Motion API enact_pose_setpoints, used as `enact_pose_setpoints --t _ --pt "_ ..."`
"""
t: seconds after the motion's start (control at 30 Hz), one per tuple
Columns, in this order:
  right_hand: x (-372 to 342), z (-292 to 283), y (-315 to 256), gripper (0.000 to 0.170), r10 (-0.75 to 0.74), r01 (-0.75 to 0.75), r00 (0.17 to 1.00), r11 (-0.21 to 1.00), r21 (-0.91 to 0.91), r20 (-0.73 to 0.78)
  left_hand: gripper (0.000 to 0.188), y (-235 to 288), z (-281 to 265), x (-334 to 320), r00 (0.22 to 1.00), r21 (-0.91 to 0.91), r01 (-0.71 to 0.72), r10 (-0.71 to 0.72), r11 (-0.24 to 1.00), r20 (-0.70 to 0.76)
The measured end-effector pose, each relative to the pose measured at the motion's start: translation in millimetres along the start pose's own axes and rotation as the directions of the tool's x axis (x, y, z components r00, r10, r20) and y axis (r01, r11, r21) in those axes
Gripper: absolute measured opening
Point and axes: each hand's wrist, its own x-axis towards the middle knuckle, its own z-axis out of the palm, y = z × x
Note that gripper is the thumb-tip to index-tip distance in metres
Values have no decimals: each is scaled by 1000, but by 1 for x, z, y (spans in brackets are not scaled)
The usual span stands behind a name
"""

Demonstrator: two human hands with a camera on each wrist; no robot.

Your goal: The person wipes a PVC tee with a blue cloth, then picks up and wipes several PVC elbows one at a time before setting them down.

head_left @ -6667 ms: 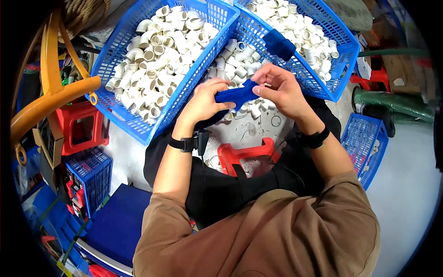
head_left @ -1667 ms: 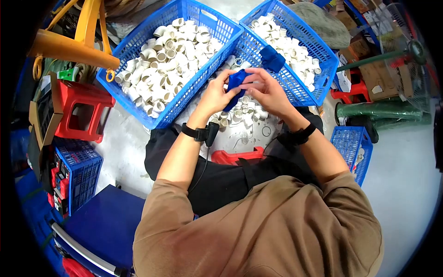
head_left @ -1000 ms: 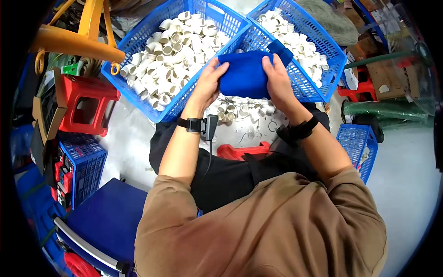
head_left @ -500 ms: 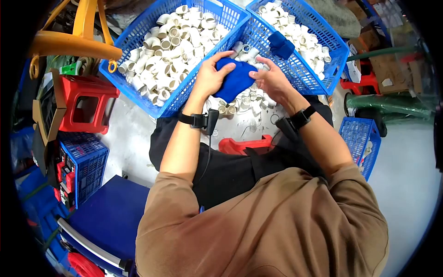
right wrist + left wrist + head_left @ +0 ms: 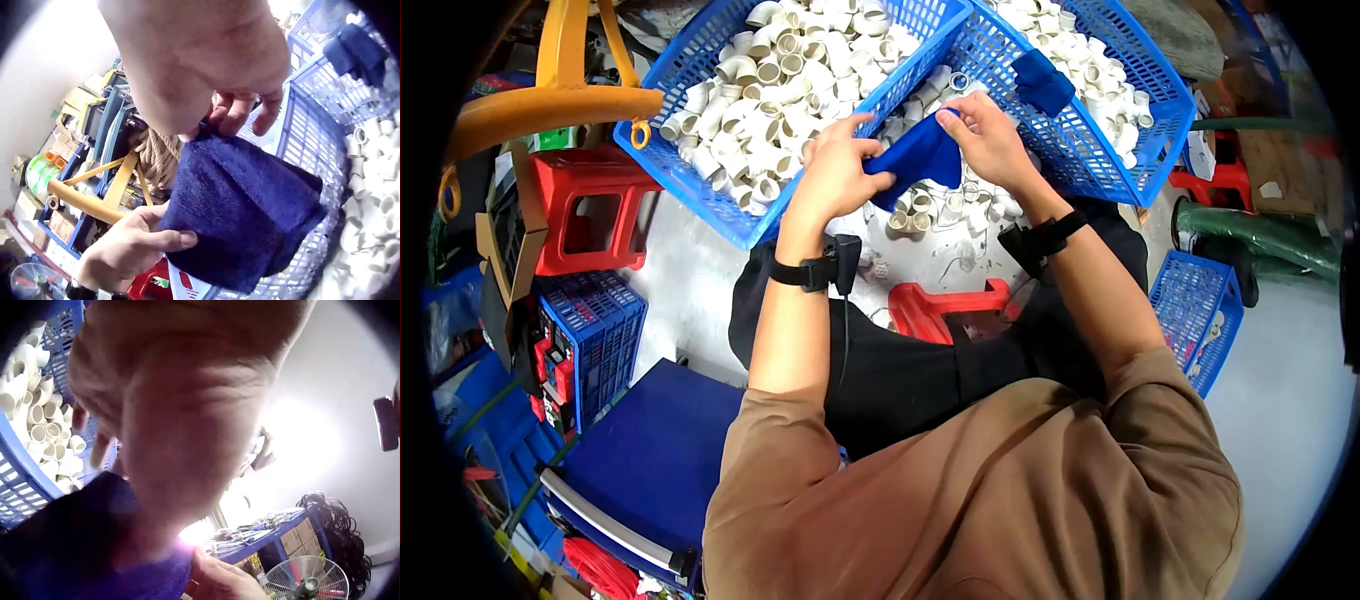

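Note:
A dark blue cloth [image 5: 922, 157] is stretched between the two hands, its lower part hanging above loose white pipe fittings [image 5: 945, 205] on the floor. My left hand [image 5: 837, 172] grips its left edge, thumb on top in the right wrist view. With finger and thumb, my right hand [image 5: 992, 140] pinches the upper corner. From there the fuzzy cloth [image 5: 228, 200] drops in folds. In the left wrist view the palm hides much of the dark cloth [image 5: 75, 540]. Another folded blue cloth [image 5: 1041, 82] hangs over the right basket's near rim.
Two blue baskets, left [image 5: 690, 205] and right [image 5: 1148, 190], hold many white pipe fittings. A red stool [image 5: 915, 310] is between the legs. At left are a yellow metal frame [image 5: 550, 115], another red stool [image 5: 590, 170] and a blue crate [image 5: 605, 345]; a small blue basket [image 5: 1200, 300] stands right.
A second ago both hands held the cloth spread flat; half a second ago it was bunched in the left hand. Now the right hand has lifted one corner and the cloth slants between them.

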Motion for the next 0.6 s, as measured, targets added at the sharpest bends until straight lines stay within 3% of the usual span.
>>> enact_pose_setpoints --t 0.03,0.07,0.1,0.13,0.17,0.2,0.23,0.27,0.33,0.4,0.47,0.53,0.6 --pt "5 2 7 28 -30 32 998 999 29 -55 36 1 -7 7 980 -419 111 -30 901 195" --pt "12 6 18 28 -29 31 998 999 35 -50 31 2 -14 14 928 -728 274 27 628 372" --pt "19 11 36 29 102 -98 995 971 217 -7 29 1 -21 18 861 -707 445 -44 549 507" --pt "26 17 59 30 223 -227 973 895 384 57 30 0 -8 14 919 -845 393 -128 362 372" --pt "31 28 93 32 240 -239 969 854 463 56 34 -3 -9 16 906 -910 409 -152 71 395" --pt "32 40 127 32 330 -328 940 814 480 84 39 -5 -10 18 890 -895 384 -167 -226 424" --pt "28 49 158 34 400 -431 902 836 340 160 42 -1 -12 19 824 -836 302 -315 -459 470" --pt "25 57 186 37 475 -516 851 836 186 224 53 -11 -12 18 813 -781 254 -312 -570 492" --pt "16 70 220 45 579 -572 755 811 -122 308 74 -18 1 12 894 -511 74 -170 -857 414" --pt "4 91 244 52 617 -510 729 779 -366 296 91 -18 18 10 984 -474 1 -85 -880 160" --pt "-2 112 264 57 666 -502 686 724 -473 293 85 -24 21 6 900 -627 -58 -312 -777 304" --pt "5 123 262 65 757 -593 596 640 -489 267 78 -23 18 23 888 -705 -39 -348 -708 300" --pt "12 136 259 67 822 -676 542 551 -489 176 70 -21 19 36 845 -655 -69 -393 -753 362"
